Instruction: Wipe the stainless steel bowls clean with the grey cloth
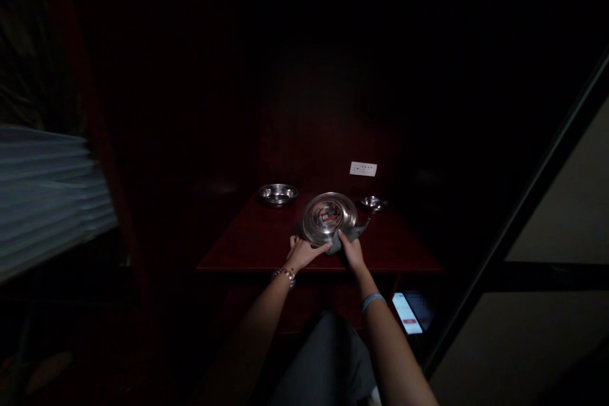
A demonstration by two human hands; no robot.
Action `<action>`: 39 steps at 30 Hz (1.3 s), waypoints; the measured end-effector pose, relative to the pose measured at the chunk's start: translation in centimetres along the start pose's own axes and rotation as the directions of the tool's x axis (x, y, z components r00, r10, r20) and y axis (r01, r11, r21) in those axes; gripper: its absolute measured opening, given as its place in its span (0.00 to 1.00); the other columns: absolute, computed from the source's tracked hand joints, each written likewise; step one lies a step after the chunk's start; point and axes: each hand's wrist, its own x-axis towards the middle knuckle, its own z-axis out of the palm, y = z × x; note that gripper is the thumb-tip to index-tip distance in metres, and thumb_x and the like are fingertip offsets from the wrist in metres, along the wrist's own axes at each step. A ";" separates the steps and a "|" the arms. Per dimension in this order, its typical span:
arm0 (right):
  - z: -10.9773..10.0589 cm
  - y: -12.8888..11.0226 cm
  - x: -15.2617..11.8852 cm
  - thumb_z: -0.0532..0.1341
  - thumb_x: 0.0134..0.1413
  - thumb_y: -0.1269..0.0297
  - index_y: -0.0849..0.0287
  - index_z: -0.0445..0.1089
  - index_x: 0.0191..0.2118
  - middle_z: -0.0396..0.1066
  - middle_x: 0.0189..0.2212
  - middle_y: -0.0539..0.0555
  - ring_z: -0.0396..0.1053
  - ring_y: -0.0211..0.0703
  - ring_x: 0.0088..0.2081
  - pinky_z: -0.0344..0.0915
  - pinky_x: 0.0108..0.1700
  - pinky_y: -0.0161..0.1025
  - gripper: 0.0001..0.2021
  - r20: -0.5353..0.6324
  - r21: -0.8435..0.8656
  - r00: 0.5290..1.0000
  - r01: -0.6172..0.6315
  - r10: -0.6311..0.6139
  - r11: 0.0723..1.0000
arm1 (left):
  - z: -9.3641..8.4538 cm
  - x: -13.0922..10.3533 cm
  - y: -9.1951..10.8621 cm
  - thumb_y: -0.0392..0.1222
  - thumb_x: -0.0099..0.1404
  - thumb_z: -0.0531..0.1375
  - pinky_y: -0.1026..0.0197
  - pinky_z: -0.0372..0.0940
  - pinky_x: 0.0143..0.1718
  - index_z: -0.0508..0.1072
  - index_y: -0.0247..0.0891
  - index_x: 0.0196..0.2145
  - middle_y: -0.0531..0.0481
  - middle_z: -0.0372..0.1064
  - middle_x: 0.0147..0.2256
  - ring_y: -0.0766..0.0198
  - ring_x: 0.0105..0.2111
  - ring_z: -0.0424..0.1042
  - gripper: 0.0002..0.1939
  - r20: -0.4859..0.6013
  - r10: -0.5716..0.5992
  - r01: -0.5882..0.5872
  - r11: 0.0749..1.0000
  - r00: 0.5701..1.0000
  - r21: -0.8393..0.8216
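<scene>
A round, shiny metal basin (311, 219) is tilted up above the red-brown table, a printed label on its middle. My left hand (303, 252) grips its lower left rim, thumb along the edge. With my right hand (349, 248) I pinch a dark grey cloth (354, 235) against the lower right rim. One end of the cloth sticks out to the right. Another metal basin (278, 195) stands at the back left of the table, and a smaller metal bowl (373, 204) is at the back right.
The dark red table (242, 247) ends in a front edge before my knees. A white power socket (363, 169) is on the back wall. Below the table at the right lies a lit phone (408, 314). A pale pleated lampshade (52, 184) stands at the left.
</scene>
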 end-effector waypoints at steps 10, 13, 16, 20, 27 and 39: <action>-0.1 0.2 0.1 0.66 0.49 0.48 0.60 0.76 0.50 0.78 0.49 0.57 0.75 0.53 0.53 0.66 0.59 0.47 0.26 0.013 -0.006 1.000 -0.019 0.019 1.000 | 0.2 0.0 0.2 0.63 0.62 0.60 0.45 0.44 0.66 0.70 0.47 0.61 0.43 0.63 0.64 0.44 0.68 0.55 0.33 0.034 0.011 -0.012 0.999 0.999 0.036; -0.1 0.2 0.0 0.67 0.48 0.48 0.60 0.75 0.50 0.78 0.50 0.57 0.74 0.53 0.54 0.65 0.60 0.47 0.26 0.007 -0.011 1.000 -0.020 0.020 1.000 | 0.1 0.1 0.1 0.62 0.65 0.57 0.46 0.45 0.66 0.67 0.45 0.63 0.43 0.61 0.65 0.46 0.68 0.54 0.34 0.071 0.003 -0.008 0.997 0.997 0.074; -0.1 0.1 0.0 0.67 0.48 0.47 0.61 0.75 0.51 0.77 0.51 0.58 0.73 0.53 0.55 0.64 0.61 0.47 0.28 0.012 -0.017 1.000 -0.023 0.023 1.000 | 0.0 0.1 0.2 0.63 0.67 0.53 0.48 0.46 0.66 0.66 0.45 0.64 0.45 0.59 0.66 0.49 0.69 0.53 0.33 0.119 -0.019 0.003 0.992 0.993 0.127; -0.1 0.1 0.0 0.67 0.49 0.47 0.61 0.75 0.51 0.77 0.51 0.59 0.73 0.53 0.55 0.64 0.61 0.47 0.28 0.017 -0.021 0.999 -0.028 0.028 0.999 | 0.0 0.3 0.1 0.63 0.69 0.52 0.51 0.47 0.67 0.67 0.45 0.63 0.47 0.63 0.64 0.52 0.67 0.56 0.32 0.123 -0.013 -0.003 0.991 0.992 0.133; 0.0 0.2 0.0 0.66 0.50 0.48 0.62 0.73 0.53 0.75 0.53 0.59 0.72 0.52 0.56 0.63 0.62 0.47 0.29 0.020 0.001 1.000 -0.005 0.005 1.000 | 0.2 0.5 -0.3 0.57 0.70 0.53 0.56 0.49 0.66 0.70 0.42 0.61 0.46 0.63 0.64 0.55 0.66 0.58 0.27 0.074 -0.037 0.033 0.998 0.997 0.052; -0.1 0.4 0.2 0.65 0.51 0.49 0.61 0.74 0.52 0.77 0.50 0.58 0.73 0.52 0.54 0.65 0.60 0.46 0.26 -0.001 -0.068 1.000 0.017 -0.018 0.998 | -0.1 0.8 -0.2 0.53 0.68 0.57 0.59 0.53 0.65 0.70 0.39 0.61 0.45 0.65 0.63 0.57 0.64 0.62 0.27 0.048 -0.080 0.083 0.994 0.996 -0.075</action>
